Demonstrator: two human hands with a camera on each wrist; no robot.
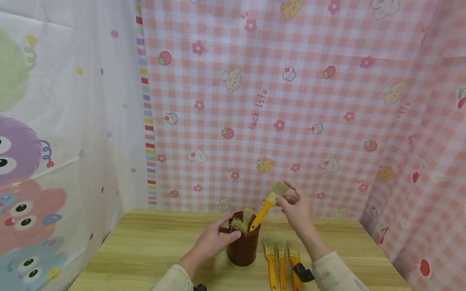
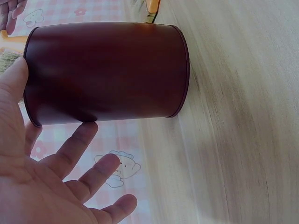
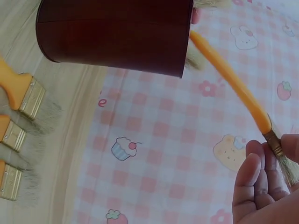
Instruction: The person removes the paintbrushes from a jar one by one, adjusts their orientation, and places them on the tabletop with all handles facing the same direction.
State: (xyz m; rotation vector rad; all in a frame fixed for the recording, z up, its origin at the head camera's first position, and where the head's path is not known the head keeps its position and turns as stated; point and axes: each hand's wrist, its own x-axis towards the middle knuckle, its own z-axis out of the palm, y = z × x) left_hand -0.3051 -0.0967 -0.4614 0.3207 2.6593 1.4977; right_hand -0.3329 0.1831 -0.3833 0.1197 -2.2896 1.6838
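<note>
A dark brown cylindrical pot (image 1: pixel 242 249) stands upright on the table. My left hand (image 1: pixel 214 238) holds it at the rim, thumb (image 2: pixel 16 77) over the near edge and fingers along its side. Bristles of other brushes (image 1: pixel 247 215) stick up from its mouth. With thumb and fingers, my right hand (image 1: pixel 296 208) pinches a paintbrush (image 1: pixel 265 210) around its metal band and bristles. The brush slants, bristles up, and its yellow handle (image 3: pixel 233 84) points down to the pot's mouth. How far the handle tip goes in, I cannot tell.
Right of the pot, three yellow-handled paintbrushes (image 1: pixel 282 262) lie side by side on the wooden table (image 1: pixel 145 250), bristles toward the back. A pink checked cloth (image 1: pixel 255 153) hangs behind the table, and a white printed cloth (image 1: pixel 73 133) hangs at the left.
</note>
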